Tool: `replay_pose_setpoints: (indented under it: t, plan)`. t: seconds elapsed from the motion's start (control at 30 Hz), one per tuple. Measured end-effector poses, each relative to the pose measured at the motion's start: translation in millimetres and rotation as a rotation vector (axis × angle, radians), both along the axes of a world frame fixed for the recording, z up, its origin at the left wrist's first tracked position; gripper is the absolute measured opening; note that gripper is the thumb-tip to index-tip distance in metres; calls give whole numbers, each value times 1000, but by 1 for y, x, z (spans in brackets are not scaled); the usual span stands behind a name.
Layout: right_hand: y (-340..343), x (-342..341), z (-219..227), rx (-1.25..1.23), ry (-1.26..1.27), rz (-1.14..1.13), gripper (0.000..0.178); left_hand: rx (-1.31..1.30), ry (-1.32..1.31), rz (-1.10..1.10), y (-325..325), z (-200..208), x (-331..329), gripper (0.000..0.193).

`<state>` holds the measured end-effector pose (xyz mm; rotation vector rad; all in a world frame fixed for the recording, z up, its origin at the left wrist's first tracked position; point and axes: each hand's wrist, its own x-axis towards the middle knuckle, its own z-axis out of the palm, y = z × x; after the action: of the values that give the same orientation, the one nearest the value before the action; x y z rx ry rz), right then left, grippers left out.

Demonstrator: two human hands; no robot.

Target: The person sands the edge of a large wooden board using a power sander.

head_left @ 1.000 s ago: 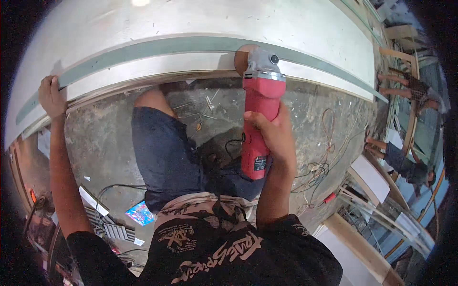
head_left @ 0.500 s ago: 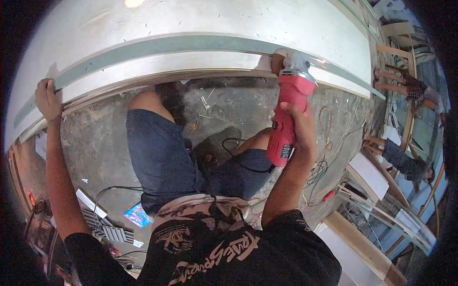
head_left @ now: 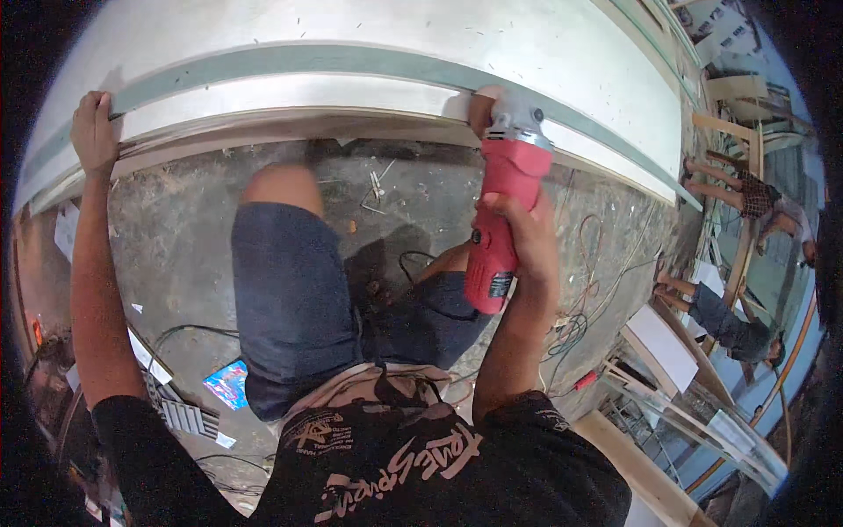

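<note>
Gripping the body of a red handheld angle grinder with a grey metal head [head_left: 502, 202], the right hand [head_left: 520, 233] had its fingers wrapped fully round the casing, thumb on the near side. The grinder pointed away from the person, its grey head pressed against the near edge of a large white flat panel with a pale green strip running along it [head_left: 351, 35], toward the right part of that edge. The disc itself could not be made out where it met the panel.

At the left end of the same near edge, the left hand [head_left: 92, 132] was closed over the panel's rim, fingers hooked on top and the arm stretched straight out from the shoulder. The two hands were well apart, with a long stretch of panel edge between them.

Below the panel lay a rough grey concrete floor [head_left: 176, 220], littered with small scraps. The person's dark blue shorts [head_left: 290, 299] and one bare knee showed beneath the edge, between the arms. A black cable [head_left: 421, 259] ran across the floor near the grinder's rear end, and a tangle of thin wires [head_left: 571, 329] lay to the right of the forearm. A small blue printed packet [head_left: 228, 384] rested on the floor by the left leg. Near the right rim of the view, other people stood among wooden frames [head_left: 746, 97].
</note>
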<state>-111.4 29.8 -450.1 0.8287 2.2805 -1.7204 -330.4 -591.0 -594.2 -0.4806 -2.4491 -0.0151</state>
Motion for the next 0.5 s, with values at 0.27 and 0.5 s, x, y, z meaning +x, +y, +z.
replay_pose_setpoints:
  t: [0.27, 0.5]
  plan:
    - [36, -4, 6, -53, 3, -101, 34, 75, -7, 5, 8, 1, 0, 25]
    - [30, 1, 3, -54, 46, -175, 30, -35, 45, 15, 12, 9, 9, 22]
